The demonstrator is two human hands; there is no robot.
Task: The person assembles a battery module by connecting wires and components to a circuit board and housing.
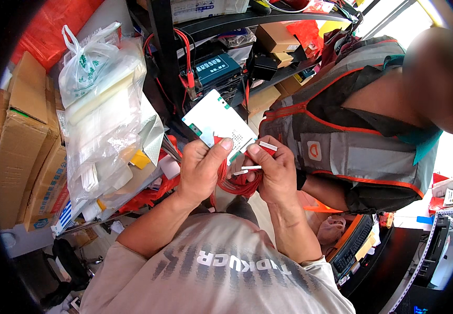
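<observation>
My left hand (201, 166) pinches the lower left edge of a flat white circuit board (212, 116) with green patches at its corners and edges. The thumb presses on the board's face, near a grid of small dark holes. Closed around a white multi-pin connector (268, 146), my right hand (277, 170) is close to the board's lower right corner. A bundle of thin red wires (237, 187) hangs in loops between both hands. Another white connector (251, 167) sticks out by the right fingers. Whether any connector touches the board, I cannot tell.
A person in a grey vest (336, 141) stands close on the right. Black shelves (226, 26) ahead carry a teal-topped box (218, 69) and red clip leads (190, 78). Plastic bags (106, 104) and cardboard boxes (22, 152) crowd the left. A keyboard (353, 246) lies lower right.
</observation>
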